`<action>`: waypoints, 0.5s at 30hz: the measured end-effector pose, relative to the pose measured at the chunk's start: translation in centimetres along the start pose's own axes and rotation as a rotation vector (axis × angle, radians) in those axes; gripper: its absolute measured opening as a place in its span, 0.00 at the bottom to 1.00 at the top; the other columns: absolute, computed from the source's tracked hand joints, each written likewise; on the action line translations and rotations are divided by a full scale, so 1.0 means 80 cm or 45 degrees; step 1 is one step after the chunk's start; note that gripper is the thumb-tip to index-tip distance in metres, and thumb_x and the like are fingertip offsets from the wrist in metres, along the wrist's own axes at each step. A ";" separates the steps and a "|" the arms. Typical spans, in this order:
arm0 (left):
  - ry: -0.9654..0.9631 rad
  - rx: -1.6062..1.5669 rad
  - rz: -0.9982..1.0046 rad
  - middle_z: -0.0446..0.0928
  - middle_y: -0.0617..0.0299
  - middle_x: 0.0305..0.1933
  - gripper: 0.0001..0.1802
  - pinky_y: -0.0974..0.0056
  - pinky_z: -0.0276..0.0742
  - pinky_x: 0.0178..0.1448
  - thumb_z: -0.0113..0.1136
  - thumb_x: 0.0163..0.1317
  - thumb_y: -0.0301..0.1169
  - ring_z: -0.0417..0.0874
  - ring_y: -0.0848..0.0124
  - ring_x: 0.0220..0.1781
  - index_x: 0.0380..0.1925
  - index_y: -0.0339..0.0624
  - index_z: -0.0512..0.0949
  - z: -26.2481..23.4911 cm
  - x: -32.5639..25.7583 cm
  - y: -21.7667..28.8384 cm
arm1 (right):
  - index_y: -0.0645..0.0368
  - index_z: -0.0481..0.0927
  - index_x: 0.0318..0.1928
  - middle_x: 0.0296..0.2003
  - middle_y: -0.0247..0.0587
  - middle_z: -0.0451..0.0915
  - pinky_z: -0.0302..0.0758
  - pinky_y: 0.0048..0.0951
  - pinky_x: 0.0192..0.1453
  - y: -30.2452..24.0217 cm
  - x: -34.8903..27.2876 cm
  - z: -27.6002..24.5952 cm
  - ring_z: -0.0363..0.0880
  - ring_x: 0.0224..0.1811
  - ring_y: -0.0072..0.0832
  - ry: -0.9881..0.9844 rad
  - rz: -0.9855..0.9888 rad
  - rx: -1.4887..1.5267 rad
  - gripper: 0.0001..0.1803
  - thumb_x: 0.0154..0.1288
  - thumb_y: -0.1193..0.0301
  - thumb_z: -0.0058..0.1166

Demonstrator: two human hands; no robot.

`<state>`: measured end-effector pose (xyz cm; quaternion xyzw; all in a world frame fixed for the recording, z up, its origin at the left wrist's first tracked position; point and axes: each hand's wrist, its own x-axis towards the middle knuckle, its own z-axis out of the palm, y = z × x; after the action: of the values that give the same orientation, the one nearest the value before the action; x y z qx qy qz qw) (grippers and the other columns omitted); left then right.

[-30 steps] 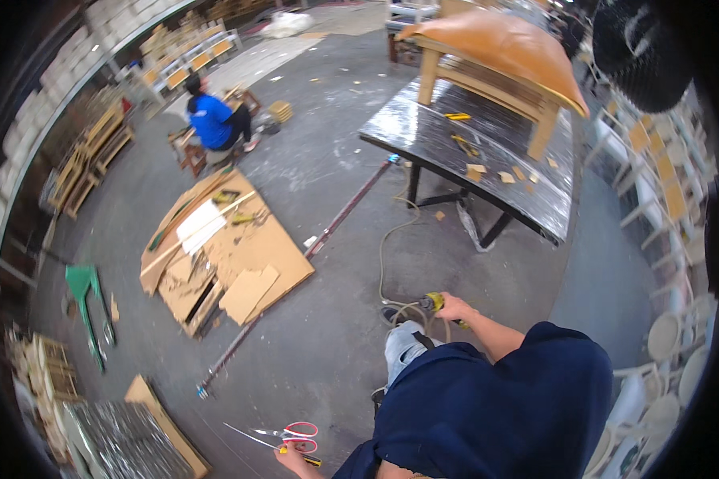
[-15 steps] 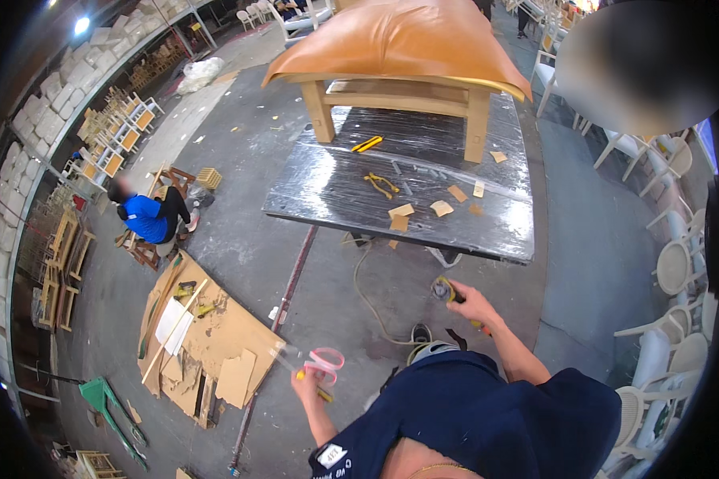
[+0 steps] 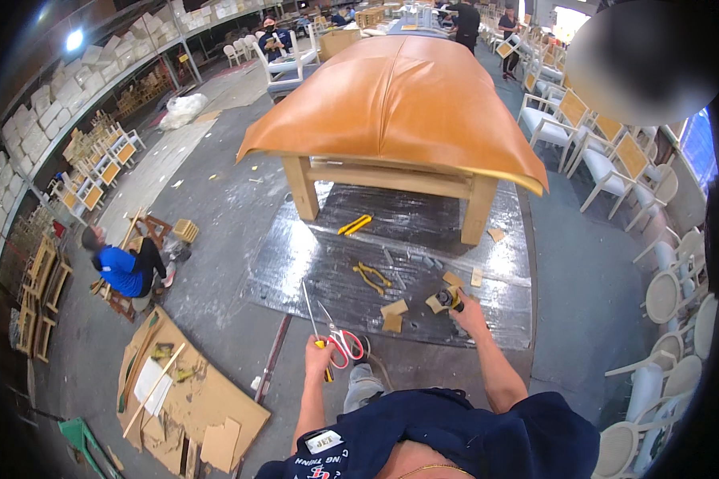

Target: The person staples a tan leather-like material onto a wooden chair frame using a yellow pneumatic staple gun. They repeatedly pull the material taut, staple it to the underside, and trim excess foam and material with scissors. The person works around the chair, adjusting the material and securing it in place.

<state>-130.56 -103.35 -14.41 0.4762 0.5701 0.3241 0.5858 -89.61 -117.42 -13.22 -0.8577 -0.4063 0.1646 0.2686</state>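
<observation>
While the left hand [image 3: 318, 355] is placed between 6 and 7 o'clock from the centre of the view, the right hand [image 3: 469, 315] is positioned near 4 o'clock. By the left fingers two tools are grasped together: the red-handled scissors [image 3: 337, 334], blades pointed toward 11 o'clock, and a long thin tool [image 3: 321, 344] with a yellow handle, its shaft likewise directed upward. By the right fingers a dark hand tool [image 3: 449, 298] is gripped, its nose turned toward 10 o'clock; its exact kind cannot be told. It is seen above or among light-brown scraps [image 3: 394, 309]; whether contact is made cannot be told.

Beneath the tool lies a film-wrapped tabletop [image 3: 284, 275]. On it, near the centre, yellow pliers [image 3: 371, 270] and a yellow cutter [image 3: 355, 224] are observed, both apart from the hands. At 12 o'clock a wooden frame [image 3: 399, 182] is supported on the same surface and covered by an orange-brown leather sheet [image 3: 391, 96], whose edges are draped past the frame.

Between 7 and 8 o'clock, cardboard [image 3: 216, 399] is laid on the floor; near 9 o'clock, a seated person in blue [image 3: 120, 271] is noted. White chairs are ranged from 2 to 4 o'clock.
</observation>
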 end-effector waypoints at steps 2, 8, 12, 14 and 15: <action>-0.038 0.074 0.009 0.78 0.58 0.25 0.15 0.63 0.76 0.22 0.66 0.54 0.24 0.80 0.70 0.19 0.39 0.38 0.71 -0.010 0.058 0.001 | 0.46 0.70 0.70 0.52 0.59 0.82 0.78 0.48 0.58 -0.024 0.004 0.016 0.81 0.54 0.56 -0.015 0.136 -0.045 0.41 0.54 0.64 0.69; -0.186 0.362 0.051 0.80 0.56 0.25 0.16 0.63 0.78 0.23 0.65 0.54 0.24 0.82 0.68 0.19 0.42 0.37 0.72 -0.005 0.210 0.048 | 0.36 0.68 0.71 0.49 0.55 0.83 0.79 0.51 0.54 -0.069 0.009 0.047 0.82 0.52 0.54 0.040 0.419 -0.194 0.42 0.55 0.63 0.70; -0.369 0.356 0.023 0.82 0.55 0.26 0.14 0.63 0.79 0.24 0.66 0.55 0.27 0.83 0.69 0.20 0.40 0.37 0.74 -0.012 0.287 0.030 | 0.34 0.72 0.68 0.48 0.53 0.84 0.79 0.51 0.56 -0.090 0.009 0.051 0.83 0.51 0.55 0.083 0.444 -0.211 0.36 0.57 0.60 0.66; -0.421 0.441 -0.053 0.84 0.53 0.29 0.16 0.61 0.81 0.31 0.68 0.55 0.33 0.86 0.67 0.26 0.40 0.37 0.78 -0.010 0.296 0.012 | 0.38 0.79 0.63 0.46 0.52 0.85 0.79 0.51 0.56 -0.076 0.025 0.050 0.83 0.50 0.54 0.077 0.480 -0.336 0.29 0.59 0.60 0.62; -0.424 0.533 -0.026 0.84 0.52 0.30 0.16 0.59 0.82 0.34 0.68 0.55 0.35 0.87 0.64 0.29 0.40 0.37 0.78 -0.009 0.296 0.006 | 0.41 0.81 0.61 0.45 0.52 0.85 0.79 0.51 0.56 -0.069 0.035 0.047 0.84 0.50 0.52 0.034 0.499 -0.333 0.26 0.60 0.60 0.61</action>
<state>-127.86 -81.18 -22.39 0.6280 0.5253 0.1106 0.5635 -93.09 -111.10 -13.13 -0.9498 -0.2461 0.1484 0.1234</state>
